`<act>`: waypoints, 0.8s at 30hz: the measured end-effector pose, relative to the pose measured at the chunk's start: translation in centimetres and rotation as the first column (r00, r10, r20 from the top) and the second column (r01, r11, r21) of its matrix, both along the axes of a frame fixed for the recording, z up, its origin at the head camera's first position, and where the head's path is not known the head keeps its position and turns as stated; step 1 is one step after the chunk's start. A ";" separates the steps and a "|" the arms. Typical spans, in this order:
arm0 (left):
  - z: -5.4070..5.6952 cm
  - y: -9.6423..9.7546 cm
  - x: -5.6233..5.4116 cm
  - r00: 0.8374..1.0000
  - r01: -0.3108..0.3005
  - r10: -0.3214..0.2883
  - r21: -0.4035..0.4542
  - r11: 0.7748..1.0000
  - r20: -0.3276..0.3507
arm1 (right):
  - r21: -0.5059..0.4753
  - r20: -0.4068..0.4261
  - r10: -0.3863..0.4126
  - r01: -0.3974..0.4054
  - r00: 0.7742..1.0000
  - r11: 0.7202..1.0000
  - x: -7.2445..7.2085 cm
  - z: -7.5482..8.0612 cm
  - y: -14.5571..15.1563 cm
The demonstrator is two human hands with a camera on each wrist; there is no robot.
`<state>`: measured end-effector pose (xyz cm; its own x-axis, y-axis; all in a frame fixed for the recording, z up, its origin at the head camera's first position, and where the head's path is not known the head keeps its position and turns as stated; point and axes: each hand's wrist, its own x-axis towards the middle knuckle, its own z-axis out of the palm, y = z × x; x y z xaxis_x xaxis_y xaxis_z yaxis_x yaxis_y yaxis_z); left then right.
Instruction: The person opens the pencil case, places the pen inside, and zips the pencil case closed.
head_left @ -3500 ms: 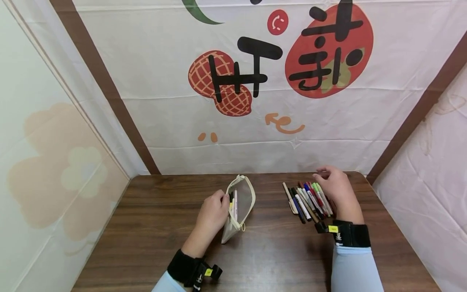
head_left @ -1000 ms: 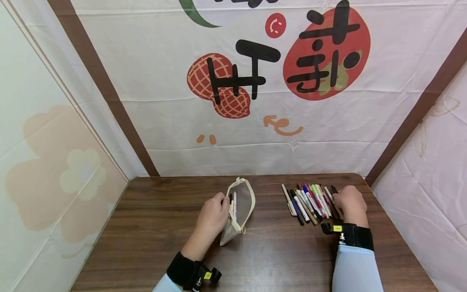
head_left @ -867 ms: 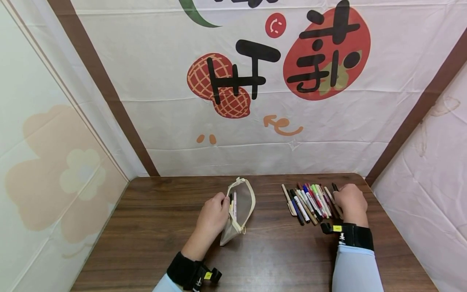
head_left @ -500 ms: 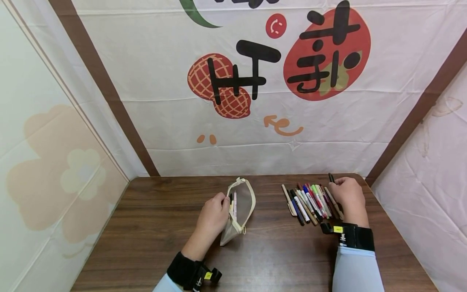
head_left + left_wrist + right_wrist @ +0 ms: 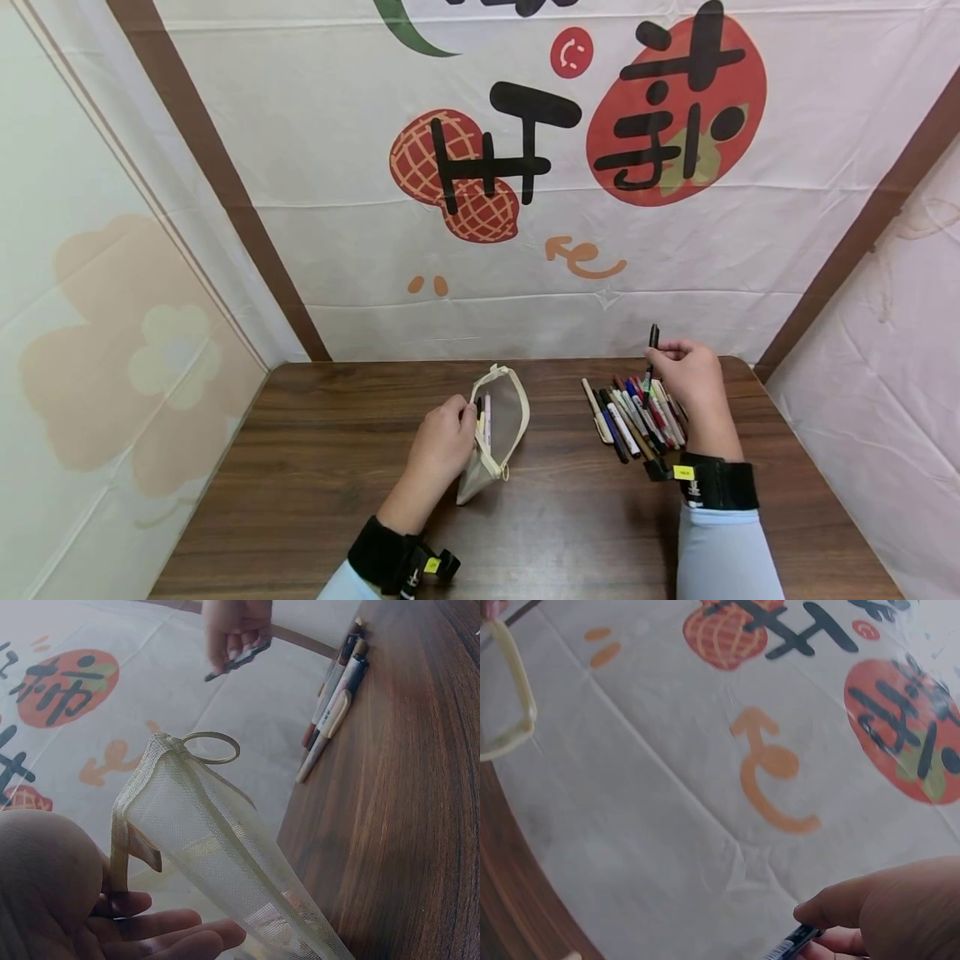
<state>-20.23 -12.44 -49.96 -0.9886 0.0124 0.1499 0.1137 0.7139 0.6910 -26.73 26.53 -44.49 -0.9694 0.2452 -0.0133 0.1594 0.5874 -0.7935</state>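
My left hand [image 5: 442, 437] pinches the near-left rim of a cream mesh pencil pouch [image 5: 513, 417], holding its zipped mouth open on the table. Several pens [image 5: 487, 421] stand inside it. In the left wrist view the thumb and fingers close round the edge of the pouch [image 5: 202, 825]. My right hand [image 5: 690, 375] pinches a black pen [image 5: 653, 337], held upright above a row of pens and markers [image 5: 615, 421]. The right wrist view shows the dark pen [image 5: 795, 941] between thumb and fingertips.
The brown wooden table [image 5: 315, 467] meets a white printed cloth [image 5: 352, 250] hung along its back edge. More cloth hangs at the left and right sides. A black strap with a small camera [image 5: 716, 482] sits on each wrist.
My right hand has picked up the black pen from the right end of the row, raised it and moved it left over the other pens. My left hand keeps holding the pouch.
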 end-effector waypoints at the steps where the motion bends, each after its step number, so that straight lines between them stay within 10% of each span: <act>1: 0.0 0.0 0.0 1.000 -0.001 0.001 -0.005 1.000 -0.009 | -0.031 -0.002 0.008 -0.008 1.000 1.000 0.0 0.2 -0.4; 14: 0.0 0.1 -0.2 1.000 0.001 -0.001 0.001 1.000 -0.006 | -0.318 -0.136 0.085 -0.124 0.987 0.940 -0.9 1.2 -5.6; 24: -0.1 0.2 -0.2 1.000 -0.017 0.017 0.003 1.000 0.007 | -0.327 -0.214 0.124 -0.191 0.969 0.926 -0.4 0.9 -9.1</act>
<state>-20.38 -12.20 -50.06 -0.9897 -0.0053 0.1430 0.0965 0.7134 0.6941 -27.09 17.42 -43.60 -0.9881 0.1021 0.1155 -0.0829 0.2801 -0.9564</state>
